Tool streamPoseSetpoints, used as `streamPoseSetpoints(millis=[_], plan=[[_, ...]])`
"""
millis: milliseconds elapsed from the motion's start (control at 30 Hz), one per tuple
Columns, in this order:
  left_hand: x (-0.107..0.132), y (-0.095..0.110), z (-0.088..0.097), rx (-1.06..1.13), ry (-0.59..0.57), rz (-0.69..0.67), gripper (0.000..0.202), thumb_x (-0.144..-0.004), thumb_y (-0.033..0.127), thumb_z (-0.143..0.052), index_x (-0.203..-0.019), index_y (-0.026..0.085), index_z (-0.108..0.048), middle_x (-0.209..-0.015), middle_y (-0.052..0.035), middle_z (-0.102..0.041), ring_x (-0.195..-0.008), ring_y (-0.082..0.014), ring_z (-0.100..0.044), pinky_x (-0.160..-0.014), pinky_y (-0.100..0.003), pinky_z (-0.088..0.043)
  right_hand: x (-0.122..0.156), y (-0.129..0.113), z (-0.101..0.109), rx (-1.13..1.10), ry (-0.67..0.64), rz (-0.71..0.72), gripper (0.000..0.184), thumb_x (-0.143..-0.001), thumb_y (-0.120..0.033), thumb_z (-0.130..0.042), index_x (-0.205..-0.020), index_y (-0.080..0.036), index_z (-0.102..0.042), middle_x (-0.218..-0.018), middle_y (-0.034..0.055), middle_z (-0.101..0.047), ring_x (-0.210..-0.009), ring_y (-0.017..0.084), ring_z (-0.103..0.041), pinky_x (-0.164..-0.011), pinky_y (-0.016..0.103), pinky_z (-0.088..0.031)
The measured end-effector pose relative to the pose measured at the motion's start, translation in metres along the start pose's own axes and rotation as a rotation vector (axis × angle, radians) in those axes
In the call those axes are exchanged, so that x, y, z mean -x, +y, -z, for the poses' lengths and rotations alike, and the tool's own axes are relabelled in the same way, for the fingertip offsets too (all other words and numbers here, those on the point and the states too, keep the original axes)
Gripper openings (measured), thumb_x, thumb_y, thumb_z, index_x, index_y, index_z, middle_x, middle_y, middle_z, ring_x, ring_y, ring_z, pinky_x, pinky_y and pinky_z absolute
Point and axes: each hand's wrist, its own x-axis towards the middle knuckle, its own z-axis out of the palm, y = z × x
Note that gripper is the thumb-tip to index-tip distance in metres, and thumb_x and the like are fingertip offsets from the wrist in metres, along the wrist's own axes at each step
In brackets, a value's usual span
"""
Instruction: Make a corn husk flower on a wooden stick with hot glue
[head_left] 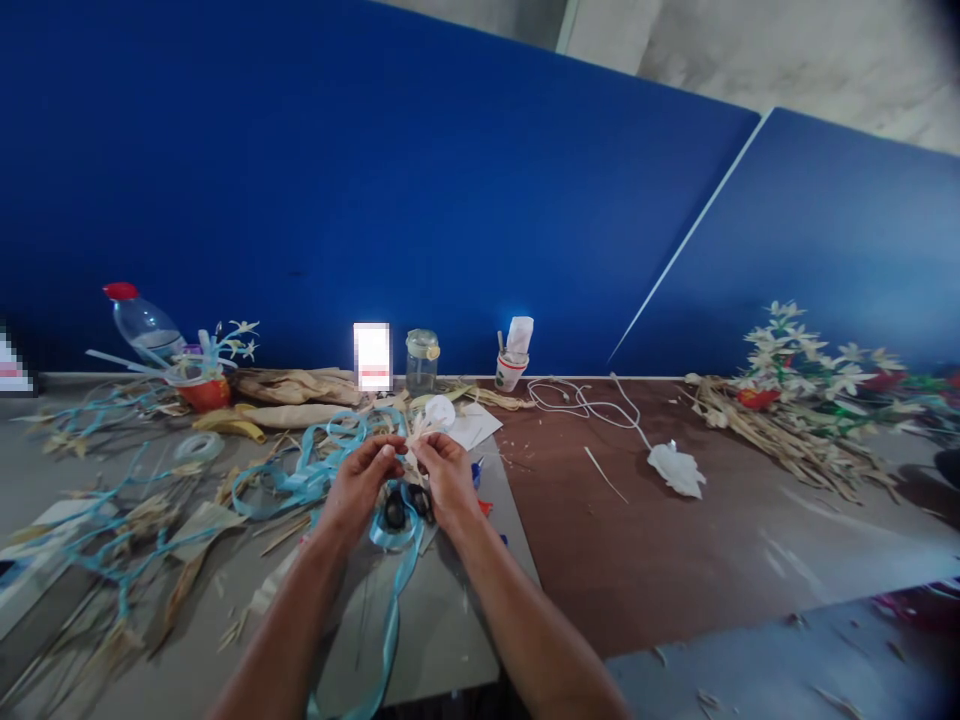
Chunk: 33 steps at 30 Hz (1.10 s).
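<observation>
- The blue partition (450, 200) spans the back, behind everything on the table.
- The tabletop is brown (600, 580) on the right and grey (457, 645) on the left, where most of the clutter lies.
- At far right, a spray of white flowers (787, 385) lies with a bundle of dried stalks (795, 445).
- Blue-wrapped branches (124, 575) spread across the left side, tangled among dry scraps.
- Light blue ribbon (300, 475) loops beside the left hand, and a strand runs beneath the hands toward the near edge, crowding the space there.
- Both hands are raised close together above the grey part. The right hand (450, 475) pinches a pale husk piece (421, 445) between thumb and fingertips; the left hand (366, 478) has thumb and forefinger drawn together just beside it, though whether they grip it I cannot tell.
- Behind stand a tilted bottle (146, 325) with a red cap, a red cup (206, 394), a clear jar (422, 370) and a white cup (511, 373).
- A white cable (600, 410) curls near a crumpled white wrapping (676, 470).
- Just below the hands sit dark rounded things (395, 508), partly covered.
- A white round piece (439, 410) lies just beyond the fingers.
</observation>
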Motion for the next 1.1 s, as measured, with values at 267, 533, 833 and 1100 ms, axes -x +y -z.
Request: streamPoseSetpoints(millis=[267,533,833,1100], plan=[[-0.004,0.002,0.005,-0.109,-0.024,0.008,0.029,-0.063,0.038,-0.07,-0.08,0.014,-0.068,-0.065,-0.0023,-0.064,-0.06,-0.0146,-0.056,-0.062,-0.028,-0.046,-0.001,0.004,0.002,0.052,-0.085,-0.101,0.018,-0.054,-0.031,-0.068,-0.059,-0.017,-0.058,-0.053,-0.0038,-0.055,-0.049,0.009,-0.045,-0.05,0.022,-0.035],[-0.007,-0.008,0.014,-0.214,-0.013,0.023,0.028,-0.065,0.042,-0.067,-0.074,0.015,-0.068,-0.058,-0.0016,-0.062,-0.055,-0.015,-0.055,-0.056,-0.026,-0.044,-0.003,0.002,0.009,0.111,-0.182,-0.105,0.009,-0.056,-0.024,-0.066,-0.058,-0.016,-0.064,-0.049,-0.0042,-0.054,-0.046,0.007,-0.039,-0.047,0.021,-0.029],[-0.004,-0.002,0.008,-0.409,0.097,-0.066,0.023,-0.07,0.04,-0.058,-0.068,0.018,-0.061,-0.052,0.003,-0.051,-0.05,-0.0128,-0.044,-0.049,-0.024,-0.034,-0.007,-0.005,0.018,0.16,-0.055,-0.078,0.015,-0.064,-0.027,-0.06,-0.07,-0.015,-0.067,-0.057,-0.0026,-0.057,-0.045,0.006,-0.036,-0.045,0.021,-0.023],[-0.001,-0.001,0.001,-0.629,0.037,-0.205,0.018,-0.078,0.032,-0.047,-0.068,0.019,-0.054,-0.062,0.0018,-0.05,-0.059,-0.0139,-0.045,-0.057,-0.025,-0.035,-0.01,-0.008,0.018,0.071,-0.075,-0.143,0.019,-0.061,-0.031,-0.066,-0.055,-0.014,-0.059,-0.047,-0.0047,-0.05,-0.042,0.005,-0.032,-0.044,0.021,-0.02]])
